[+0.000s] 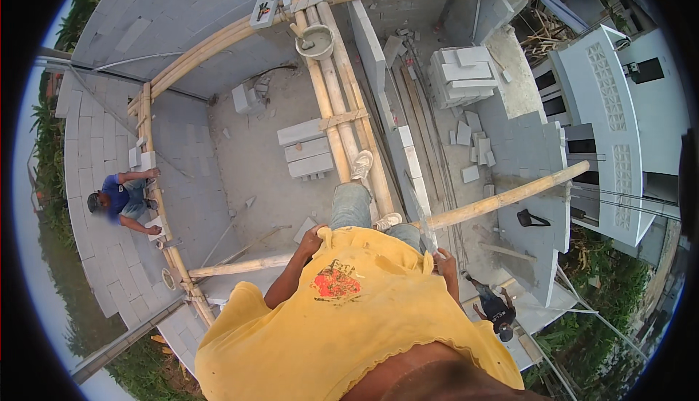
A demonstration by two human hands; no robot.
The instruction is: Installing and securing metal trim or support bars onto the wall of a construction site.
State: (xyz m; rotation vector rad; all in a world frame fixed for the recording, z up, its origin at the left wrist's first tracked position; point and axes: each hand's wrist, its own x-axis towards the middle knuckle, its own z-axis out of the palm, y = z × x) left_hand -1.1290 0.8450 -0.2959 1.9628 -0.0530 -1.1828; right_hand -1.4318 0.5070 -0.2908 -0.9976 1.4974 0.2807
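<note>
My left hand (312, 241) is closed at the hem of my yellow shirt (378, 270), beside my hip. On the other side, my right hand (445, 263) is bent round the lower end of a flat grey blade-like piece (425, 232); its exact kind is not clear. My feet, in pale shoes (362, 165), stand on bamboo poles (341, 121) laid side by side high above the floor. Farther along the poles sits a grey bucket (317, 43) with mortar and a handled tool in it, out of reach of both hands.
Beside the poles runs a narrow block wall (373, 55). Stacked blocks (306, 155) lie on the floor below, with another stack (466, 73) to the right. One bamboo pole (510, 196) juts rightward. A co-worker (120, 196) is on the left wall; another person (496, 309) is lower right.
</note>
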